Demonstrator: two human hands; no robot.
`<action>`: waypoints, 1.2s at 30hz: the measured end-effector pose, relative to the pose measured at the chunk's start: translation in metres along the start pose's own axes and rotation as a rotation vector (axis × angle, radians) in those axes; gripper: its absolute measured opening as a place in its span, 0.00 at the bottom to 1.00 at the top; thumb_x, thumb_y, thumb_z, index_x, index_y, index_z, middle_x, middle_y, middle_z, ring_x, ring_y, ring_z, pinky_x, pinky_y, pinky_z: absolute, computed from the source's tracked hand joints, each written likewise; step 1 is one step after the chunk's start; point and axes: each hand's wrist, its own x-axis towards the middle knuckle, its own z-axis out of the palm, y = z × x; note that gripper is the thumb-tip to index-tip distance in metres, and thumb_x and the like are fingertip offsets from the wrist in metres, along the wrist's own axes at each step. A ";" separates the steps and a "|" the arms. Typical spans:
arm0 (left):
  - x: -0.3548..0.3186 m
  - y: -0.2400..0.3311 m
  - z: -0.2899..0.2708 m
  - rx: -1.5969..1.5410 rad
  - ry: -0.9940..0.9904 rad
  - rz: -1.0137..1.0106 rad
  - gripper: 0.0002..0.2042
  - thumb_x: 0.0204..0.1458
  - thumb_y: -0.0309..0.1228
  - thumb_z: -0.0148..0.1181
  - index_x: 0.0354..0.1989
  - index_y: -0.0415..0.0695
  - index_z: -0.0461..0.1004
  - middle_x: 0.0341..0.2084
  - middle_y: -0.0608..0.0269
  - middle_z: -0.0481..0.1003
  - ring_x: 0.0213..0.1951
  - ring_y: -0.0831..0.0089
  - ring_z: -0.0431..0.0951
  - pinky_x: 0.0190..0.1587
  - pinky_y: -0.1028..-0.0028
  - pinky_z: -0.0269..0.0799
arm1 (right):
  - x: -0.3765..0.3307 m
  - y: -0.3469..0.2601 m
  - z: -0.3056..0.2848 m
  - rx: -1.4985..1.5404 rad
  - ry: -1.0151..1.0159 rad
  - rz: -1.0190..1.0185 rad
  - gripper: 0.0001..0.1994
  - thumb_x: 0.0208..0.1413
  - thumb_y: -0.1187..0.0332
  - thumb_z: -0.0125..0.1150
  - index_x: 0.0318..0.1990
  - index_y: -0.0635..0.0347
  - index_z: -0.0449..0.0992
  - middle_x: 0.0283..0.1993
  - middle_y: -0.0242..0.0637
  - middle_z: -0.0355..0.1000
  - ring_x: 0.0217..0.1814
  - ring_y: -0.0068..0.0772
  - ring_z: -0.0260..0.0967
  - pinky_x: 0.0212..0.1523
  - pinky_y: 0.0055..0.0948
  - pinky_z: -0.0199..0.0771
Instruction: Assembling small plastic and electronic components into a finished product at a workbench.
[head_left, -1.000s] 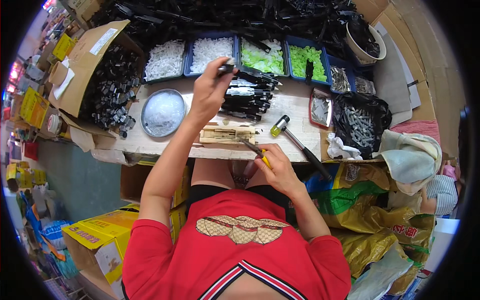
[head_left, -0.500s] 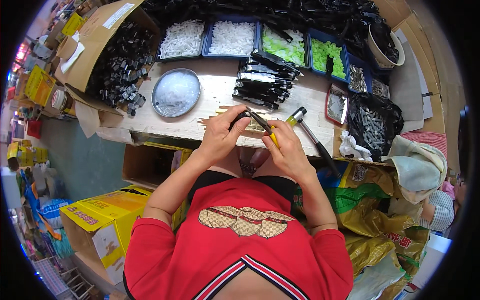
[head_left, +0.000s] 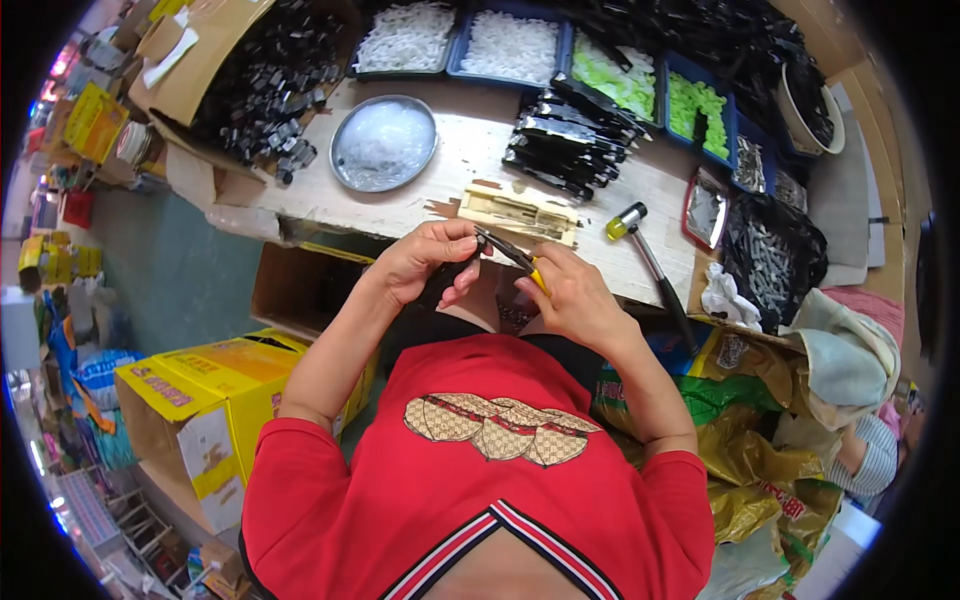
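Note:
Just in front of the table edge, my left hand pinches a small black part, mostly covered by the fingers. My right hand is wrapped round pliers with yellow handles, and their jaws meet the black part at my left fingertips. On the table behind the hands lies a cream grooved block. To its right, a hammer with a yellowish head and black grip reaches over the edge. A pile of long black pieces lies beyond the block.
A round metal dish stands at the left. White pieces and green pieces fill trays at the back. A cardboard box spills black clips, while a black bag holds metal pieces. A yellow carton sits below left.
The view has shifted, so the table appears farther up and right. My hands have drawn back from over the cream block, which now shows more fully. The pliers stay at the black part.

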 end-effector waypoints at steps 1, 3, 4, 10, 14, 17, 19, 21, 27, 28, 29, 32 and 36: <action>-0.006 -0.001 -0.002 0.000 0.015 0.006 0.10 0.54 0.33 0.52 0.37 0.38 0.69 0.15 0.59 0.70 0.12 0.76 0.67 0.13 0.79 0.64 | 0.004 -0.002 0.004 0.014 -0.017 0.000 0.10 0.50 0.68 0.56 0.29 0.68 0.68 0.37 0.48 0.65 0.40 0.48 0.63 0.40 0.39 0.66; -0.017 -0.006 -0.004 -0.123 -0.006 0.002 0.10 0.54 0.33 0.52 0.37 0.37 0.69 0.16 0.60 0.70 0.13 0.75 0.67 0.13 0.78 0.64 | 0.010 -0.006 0.014 0.059 -0.033 -0.021 0.10 0.50 0.67 0.56 0.29 0.68 0.68 0.38 0.48 0.65 0.41 0.48 0.63 0.42 0.39 0.65; -0.020 -0.010 -0.007 -0.123 -0.003 0.012 0.11 0.54 0.34 0.52 0.38 0.37 0.68 0.16 0.60 0.69 0.13 0.75 0.67 0.13 0.77 0.64 | 0.011 -0.006 0.017 0.092 -0.046 -0.029 0.11 0.51 0.67 0.55 0.30 0.69 0.68 0.39 0.49 0.65 0.42 0.48 0.62 0.44 0.39 0.64; -0.026 -0.010 0.000 -0.040 0.111 0.115 0.12 0.55 0.35 0.51 0.41 0.39 0.67 0.18 0.61 0.69 0.14 0.76 0.68 0.15 0.79 0.65 | 0.008 -0.004 0.006 0.093 -0.113 0.000 0.13 0.54 0.65 0.53 0.35 0.70 0.68 0.45 0.47 0.64 0.47 0.48 0.62 0.48 0.38 0.63; -0.018 -0.010 0.007 0.041 0.158 0.106 0.11 0.55 0.35 0.52 0.40 0.41 0.67 0.18 0.63 0.69 0.15 0.79 0.68 0.16 0.81 0.64 | 0.003 -0.002 0.000 0.093 -0.083 0.013 0.12 0.53 0.66 0.53 0.34 0.70 0.68 0.43 0.47 0.65 0.46 0.48 0.62 0.47 0.38 0.64; -0.013 -0.011 0.008 0.114 0.180 0.113 0.11 0.55 0.35 0.52 0.41 0.42 0.67 0.18 0.64 0.69 0.15 0.81 0.67 0.16 0.84 0.63 | -0.001 -0.002 -0.001 0.073 -0.088 0.029 0.11 0.53 0.67 0.54 0.32 0.70 0.67 0.39 0.48 0.65 0.42 0.49 0.63 0.43 0.39 0.65; -0.011 -0.011 0.011 0.151 0.186 0.113 0.10 0.56 0.34 0.51 0.42 0.43 0.68 0.18 0.67 0.69 0.16 0.83 0.67 0.16 0.86 0.61 | -0.003 -0.004 -0.003 0.070 -0.066 0.041 0.10 0.52 0.69 0.55 0.28 0.69 0.66 0.32 0.48 0.64 0.36 0.49 0.63 0.37 0.39 0.65; -0.010 -0.013 0.013 0.277 0.289 0.116 0.10 0.55 0.32 0.52 0.43 0.42 0.68 0.18 0.65 0.69 0.16 0.80 0.68 0.18 0.83 0.63 | -0.004 -0.005 -0.002 0.058 -0.091 0.090 0.10 0.51 0.69 0.55 0.27 0.69 0.67 0.32 0.48 0.64 0.35 0.49 0.64 0.37 0.40 0.66; 0.003 -0.029 0.025 1.387 0.659 0.819 0.11 0.51 0.28 0.54 0.41 0.36 0.69 0.18 0.58 0.68 0.18 0.77 0.69 0.21 0.76 0.61 | -0.004 -0.006 0.008 0.032 -0.010 0.122 0.09 0.49 0.70 0.57 0.26 0.69 0.69 0.29 0.46 0.65 0.32 0.47 0.65 0.32 0.39 0.68; 0.001 -0.027 0.031 1.379 0.672 0.727 0.11 0.52 0.29 0.53 0.42 0.38 0.69 0.20 0.56 0.71 0.20 0.69 0.72 0.22 0.73 0.65 | -0.004 -0.006 0.008 0.015 0.013 0.111 0.09 0.48 0.70 0.57 0.25 0.68 0.69 0.29 0.46 0.65 0.32 0.46 0.66 0.31 0.39 0.68; 0.000 -0.025 0.034 1.369 0.684 0.634 0.10 0.53 0.30 0.53 0.42 0.40 0.69 0.21 0.55 0.74 0.22 0.60 0.75 0.23 0.71 0.68 | -0.004 -0.005 0.008 0.014 0.015 0.113 0.09 0.48 0.70 0.57 0.25 0.68 0.69 0.29 0.46 0.65 0.32 0.46 0.66 0.31 0.39 0.68; -0.004 -0.016 0.020 0.522 0.437 0.191 0.09 0.54 0.31 0.52 0.40 0.40 0.69 0.18 0.61 0.72 0.16 0.72 0.71 0.18 0.78 0.65 | -0.008 -0.002 0.007 0.020 0.031 0.077 0.08 0.49 0.73 0.56 0.25 0.67 0.66 0.29 0.45 0.63 0.30 0.48 0.64 0.30 0.38 0.66; -0.006 -0.011 0.007 0.002 0.064 0.079 0.10 0.54 0.33 0.53 0.37 0.39 0.68 0.16 0.61 0.69 0.13 0.78 0.67 0.13 0.81 0.62 | -0.008 -0.006 -0.001 0.000 -0.007 0.048 0.08 0.49 0.71 0.56 0.26 0.67 0.66 0.31 0.45 0.64 0.32 0.48 0.65 0.32 0.38 0.67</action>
